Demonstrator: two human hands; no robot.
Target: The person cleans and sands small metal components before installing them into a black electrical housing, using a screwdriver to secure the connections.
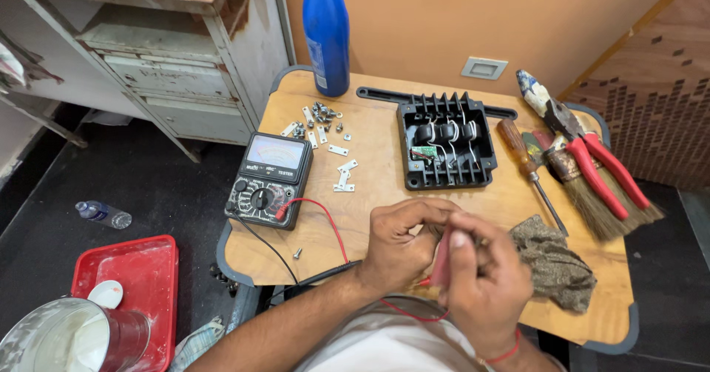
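At the table's [384, 165] near edge, the right hand [484, 279] pinches a red probe [441, 265] pen-like for fine aim against something small hidden in the closed left hand [405, 242], its lead running left to the meter [269, 180].

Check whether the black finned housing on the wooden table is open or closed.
Open: the black finned housing has no cover, with its coils and small green board exposed.

A blue bottle [326, 32] stands at the far edge of the wooden table [370, 165]. Red-handled pliers [584, 150], a brush [592, 194] and a wooden-handled screwdriver [526, 166] lie to the right of a black finned housing [444, 150]. Small metal plates [342, 166] lie scattered near the table's middle. On the floor sit a red tray [140, 276] and a small plastic bottle [103, 214].
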